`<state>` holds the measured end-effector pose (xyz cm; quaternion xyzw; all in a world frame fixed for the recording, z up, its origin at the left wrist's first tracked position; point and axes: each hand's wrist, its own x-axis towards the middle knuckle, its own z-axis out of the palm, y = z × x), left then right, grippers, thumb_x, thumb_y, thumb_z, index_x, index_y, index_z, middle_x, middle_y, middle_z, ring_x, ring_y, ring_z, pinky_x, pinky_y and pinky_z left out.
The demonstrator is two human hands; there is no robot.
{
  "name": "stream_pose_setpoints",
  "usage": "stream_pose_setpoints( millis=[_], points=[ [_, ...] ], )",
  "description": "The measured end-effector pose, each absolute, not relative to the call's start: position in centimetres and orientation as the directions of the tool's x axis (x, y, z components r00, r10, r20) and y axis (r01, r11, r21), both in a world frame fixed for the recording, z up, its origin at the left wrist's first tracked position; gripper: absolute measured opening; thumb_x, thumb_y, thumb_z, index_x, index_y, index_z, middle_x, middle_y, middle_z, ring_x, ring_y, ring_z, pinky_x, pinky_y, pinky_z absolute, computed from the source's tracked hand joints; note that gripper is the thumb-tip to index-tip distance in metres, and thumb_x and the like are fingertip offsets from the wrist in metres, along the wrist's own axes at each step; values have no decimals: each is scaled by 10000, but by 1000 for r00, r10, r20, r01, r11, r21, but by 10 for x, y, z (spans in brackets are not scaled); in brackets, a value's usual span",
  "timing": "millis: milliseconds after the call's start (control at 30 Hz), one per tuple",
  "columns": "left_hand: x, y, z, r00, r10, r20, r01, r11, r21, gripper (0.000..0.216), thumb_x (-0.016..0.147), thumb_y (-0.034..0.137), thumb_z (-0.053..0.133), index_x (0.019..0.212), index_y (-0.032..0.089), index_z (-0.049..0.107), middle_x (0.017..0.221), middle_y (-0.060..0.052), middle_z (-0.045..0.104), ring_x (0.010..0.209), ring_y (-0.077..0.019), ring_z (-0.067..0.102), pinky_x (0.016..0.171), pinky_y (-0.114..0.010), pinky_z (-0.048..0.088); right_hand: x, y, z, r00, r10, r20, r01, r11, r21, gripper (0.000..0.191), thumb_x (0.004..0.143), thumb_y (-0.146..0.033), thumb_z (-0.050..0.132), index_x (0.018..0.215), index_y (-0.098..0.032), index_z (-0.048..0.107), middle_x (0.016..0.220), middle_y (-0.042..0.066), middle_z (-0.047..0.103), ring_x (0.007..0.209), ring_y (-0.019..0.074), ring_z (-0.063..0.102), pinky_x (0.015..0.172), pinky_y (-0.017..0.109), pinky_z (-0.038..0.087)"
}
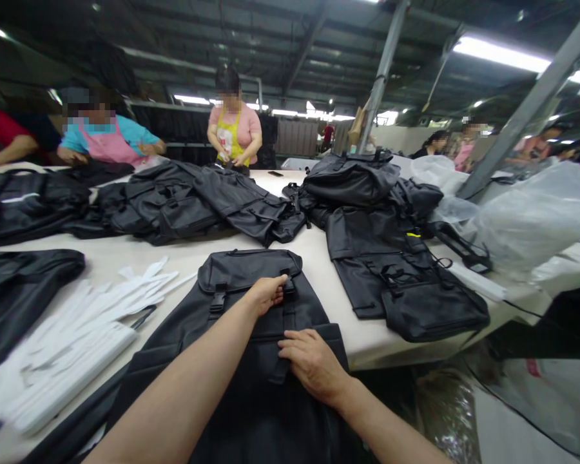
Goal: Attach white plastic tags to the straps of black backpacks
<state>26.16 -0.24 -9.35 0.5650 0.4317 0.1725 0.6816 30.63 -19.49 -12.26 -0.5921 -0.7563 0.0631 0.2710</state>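
A black backpack (241,322) lies flat on the table (106,258) right in front of me, flap end away from me. My left hand (267,294) reaches across it and is closed on the right-hand strap buckle (288,285) near the flap. My right hand (310,361) rests on the bag's front pocket just below, fingers curled and pressing the fabric beside the strap. A second buckle (217,300) sits on the left strap, untouched.
White paper strips (77,328) lie fanned at my left. More black backpacks (396,277) are piled to the right and across the middle (193,200). Clear plastic bags (526,212) sit at far right. Two people (234,129) work at the far side.
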Motion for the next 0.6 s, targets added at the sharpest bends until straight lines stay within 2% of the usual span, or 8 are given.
stream_pose_setpoints(
  millis=[100,233,433,600],
  points=[
    [262,-5,-99,564,733,-381,222,310,925,198,655,323,667,660,143,583,604,-27,610,556,-118,549,571,-247,427,303,-194,-125,-70,912,404,794,296,-530,193,874,-183,468,1020,-207,591,1071,18,651,1118,147,506,946,313,332],
    [262,-9,-111,551,770,-322,184,265,947,163,653,305,661,669,150,611,607,-13,613,556,-110,537,564,-234,402,299,-197,-122,90,898,430,734,232,-638,164,883,-229,479,957,-192,621,962,43,674,1003,144,574,887,293,392],
    [263,-9,-126,502,837,-215,168,150,974,121,639,274,648,688,164,649,614,5,617,567,-117,513,546,-228,353,288,-214,-118,159,874,459,704,226,-674,125,870,-199,497,918,-194,613,910,33,672,955,141,584,904,298,397],
    [264,-10,-132,461,870,-176,170,108,980,146,644,289,635,575,160,621,464,35,505,483,-100,426,520,-234,306,277,-224,-119,201,874,443,692,193,-695,131,867,-176,491,925,-205,605,899,24,666,970,141,581,942,305,383]
  ],
)
